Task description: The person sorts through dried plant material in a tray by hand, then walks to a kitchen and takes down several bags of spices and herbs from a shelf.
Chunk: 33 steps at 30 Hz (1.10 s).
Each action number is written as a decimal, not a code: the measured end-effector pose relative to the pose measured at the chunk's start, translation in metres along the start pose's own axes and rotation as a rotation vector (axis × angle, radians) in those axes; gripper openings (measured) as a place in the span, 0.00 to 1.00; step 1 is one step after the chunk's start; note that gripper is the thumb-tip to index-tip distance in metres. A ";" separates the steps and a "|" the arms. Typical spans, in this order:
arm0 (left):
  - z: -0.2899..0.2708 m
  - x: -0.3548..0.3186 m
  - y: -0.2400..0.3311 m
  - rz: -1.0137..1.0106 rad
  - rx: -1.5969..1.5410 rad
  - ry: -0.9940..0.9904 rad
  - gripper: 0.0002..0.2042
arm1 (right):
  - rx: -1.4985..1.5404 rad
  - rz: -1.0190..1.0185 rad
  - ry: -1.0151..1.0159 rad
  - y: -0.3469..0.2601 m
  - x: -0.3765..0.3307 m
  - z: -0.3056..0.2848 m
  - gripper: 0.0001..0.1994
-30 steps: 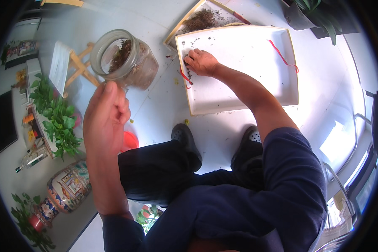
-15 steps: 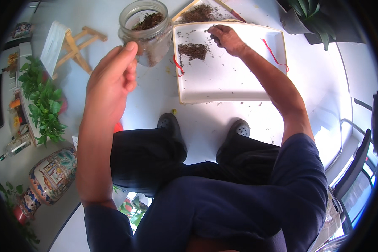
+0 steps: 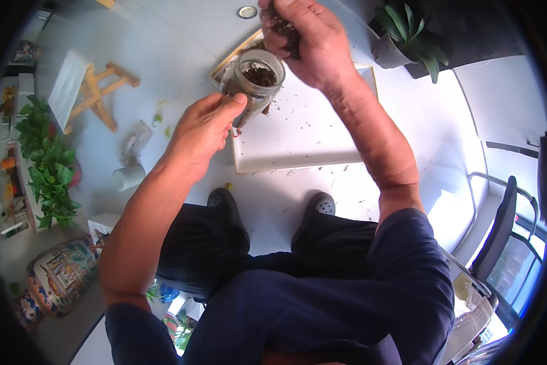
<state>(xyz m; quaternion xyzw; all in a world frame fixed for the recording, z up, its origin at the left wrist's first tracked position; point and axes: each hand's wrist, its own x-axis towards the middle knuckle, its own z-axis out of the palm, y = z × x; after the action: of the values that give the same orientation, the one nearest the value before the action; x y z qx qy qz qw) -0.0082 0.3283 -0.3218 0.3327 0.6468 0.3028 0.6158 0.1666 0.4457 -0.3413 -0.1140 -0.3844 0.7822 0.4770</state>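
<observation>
- Left hand (image 3: 203, 131) grips the jar (image 3: 262, 91) over the left edge of the tray (image 3: 304, 145), mouth up, apparently to steady it.
- Right hand (image 3: 319, 45) curls around soil (image 3: 287, 35) beside it, seemingly against spilling.

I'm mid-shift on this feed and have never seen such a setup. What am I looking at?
There is no machine: these are a person's bare hands. The view comes from the left of two wide fisheye cameras worn on the head, looking down, so edges curve near the rim. Picture left is the person's left.

The left hand holds a glass jar with dark crumbly matter inside. The right hand, beyond the jar and to its right, holds a clump of similar matter.

On the floor lies a white tray with scattered bits; a stool stands to the left.
</observation>
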 end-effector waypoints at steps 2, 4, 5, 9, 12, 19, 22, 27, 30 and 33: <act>0.003 0.001 -0.001 0.005 0.008 -0.028 0.17 | -0.192 -0.059 0.036 0.006 0.001 0.005 0.12; 0.009 0.002 -0.001 0.014 0.009 -0.028 0.17 | -0.359 -0.116 0.127 0.007 -0.005 0.014 0.12; 0.012 0.002 -0.001 0.018 0.021 -0.018 0.17 | -0.367 -0.114 0.127 0.007 -0.007 0.011 0.12; 0.014 0.004 0.000 0.034 0.033 -0.009 0.17 | -0.416 -0.097 0.172 0.002 -0.014 0.003 0.09; 0.017 0.010 -0.002 0.048 0.043 0.000 0.17 | -0.348 -0.084 0.134 0.005 -0.016 -0.007 0.07; 0.031 0.023 -0.004 0.022 0.075 -0.050 0.16 | -0.476 -0.178 0.056 0.006 -0.029 -0.029 0.06; 0.035 0.025 -0.004 0.022 0.066 -0.063 0.15 | -0.511 -0.209 0.034 0.005 -0.032 -0.034 0.05; 0.038 0.028 -0.003 -0.002 0.087 -0.059 0.15 | -0.625 -0.187 0.118 0.009 -0.032 -0.030 0.12; 0.040 0.027 -0.002 -0.014 0.073 -0.035 0.15 | -0.615 -0.168 0.114 0.005 -0.032 -0.024 0.14; 0.038 0.030 -0.003 -0.021 0.087 -0.040 0.16 | -0.536 -0.143 0.158 0.006 -0.035 -0.019 0.15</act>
<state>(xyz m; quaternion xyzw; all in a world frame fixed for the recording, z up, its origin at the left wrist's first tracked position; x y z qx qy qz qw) 0.0290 0.3500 -0.3447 0.3584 0.6504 0.2615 0.6166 0.1911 0.4246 -0.3648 -0.2692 -0.5462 0.6057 0.5122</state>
